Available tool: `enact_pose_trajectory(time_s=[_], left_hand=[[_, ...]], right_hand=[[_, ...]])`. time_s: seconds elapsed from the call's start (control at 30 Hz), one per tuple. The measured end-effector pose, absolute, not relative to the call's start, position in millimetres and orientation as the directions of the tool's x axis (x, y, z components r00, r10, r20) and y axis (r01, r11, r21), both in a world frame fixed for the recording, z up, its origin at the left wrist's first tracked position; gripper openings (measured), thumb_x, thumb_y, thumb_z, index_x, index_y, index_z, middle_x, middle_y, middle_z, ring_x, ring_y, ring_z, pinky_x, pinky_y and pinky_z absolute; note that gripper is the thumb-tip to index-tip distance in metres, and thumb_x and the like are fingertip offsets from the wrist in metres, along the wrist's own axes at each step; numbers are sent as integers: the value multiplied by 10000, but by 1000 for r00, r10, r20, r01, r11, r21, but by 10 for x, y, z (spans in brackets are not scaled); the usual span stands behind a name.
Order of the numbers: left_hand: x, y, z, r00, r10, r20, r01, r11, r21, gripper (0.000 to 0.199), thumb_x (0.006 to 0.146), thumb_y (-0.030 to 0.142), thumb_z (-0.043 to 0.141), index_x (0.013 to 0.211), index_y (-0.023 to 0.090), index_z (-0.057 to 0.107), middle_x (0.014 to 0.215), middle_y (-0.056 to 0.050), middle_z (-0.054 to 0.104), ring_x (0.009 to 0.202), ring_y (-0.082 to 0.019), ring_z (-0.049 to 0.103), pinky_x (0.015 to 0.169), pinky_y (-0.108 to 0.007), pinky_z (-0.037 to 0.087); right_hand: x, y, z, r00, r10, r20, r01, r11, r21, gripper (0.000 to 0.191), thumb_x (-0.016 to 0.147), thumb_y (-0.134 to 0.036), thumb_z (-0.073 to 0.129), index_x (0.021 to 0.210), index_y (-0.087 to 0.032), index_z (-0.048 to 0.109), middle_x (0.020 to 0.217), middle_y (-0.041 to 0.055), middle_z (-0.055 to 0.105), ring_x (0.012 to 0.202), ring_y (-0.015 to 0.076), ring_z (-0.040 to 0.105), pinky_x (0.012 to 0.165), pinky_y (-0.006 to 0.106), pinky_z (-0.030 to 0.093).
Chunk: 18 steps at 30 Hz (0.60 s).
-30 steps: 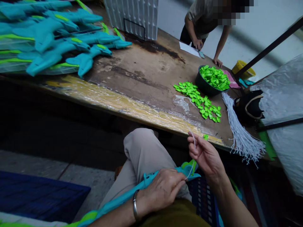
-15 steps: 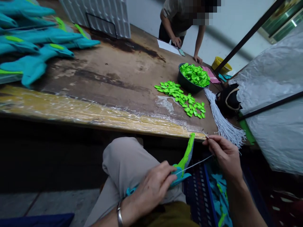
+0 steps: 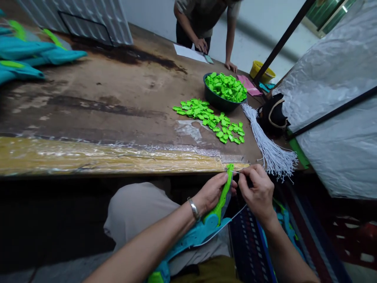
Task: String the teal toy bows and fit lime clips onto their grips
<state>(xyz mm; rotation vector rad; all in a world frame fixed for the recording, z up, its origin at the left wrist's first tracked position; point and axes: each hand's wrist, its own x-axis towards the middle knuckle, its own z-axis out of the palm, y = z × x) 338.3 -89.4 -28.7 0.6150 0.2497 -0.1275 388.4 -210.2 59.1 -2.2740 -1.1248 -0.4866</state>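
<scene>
A teal plastic body (image 3: 193, 234) with a long green lever (image 3: 223, 195) lies across my lap, the lever standing up towards the table edge. My left hand (image 3: 214, 191) is closed around the upper part of this lever. Just to its right, my right hand (image 3: 257, 189) pinches the end of a white cord (image 3: 235, 171) against the lever's tip. From below the right hand the cord runs slackly down along the underside of the teal body. Fingers partly hide the cord's end.
On the table (image 3: 126, 86) are a dark bowl (image 3: 218, 100) of green plastic pieces, loose green pieces (image 3: 203, 114) and a bundle of white cords (image 3: 271, 149). Teal parts (image 3: 32, 53) lie at left. A person (image 3: 203, 23) leans on the far side. Plastic sheeting (image 3: 332, 118) hangs right.
My left hand has moved up from the teal body to the green lever. My right hand has come left, bringing the cord's end to the lever's tip. The view has shifted right.
</scene>
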Motion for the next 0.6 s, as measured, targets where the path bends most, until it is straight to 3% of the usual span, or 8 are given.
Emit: enact_pose_trajectory(time_s=[0.17,0.6], left_hand=[[3360,-911,-311,963,-8,-268,155,833,531,496,721,531,855,1038,162,759,820,-47,727,669,-136,612,747,-300,520],[3366,-930,-210,965,9,-262,132,847,516,505,618,537,922,909,145,790,706,-26,700,633,-122,573,684,-264,469]], right_hand=[[3977,-2027,521,510,625,591,827,-544,-139,156,980,-159,545,838,-194,601,843,58,593,832,228,576,749,349,452],[3980,-2043,421,509,633,584,826,-549,-126,152,989,-163,531,860,-197,604,841,58,605,822,228,566,750,352,445]])
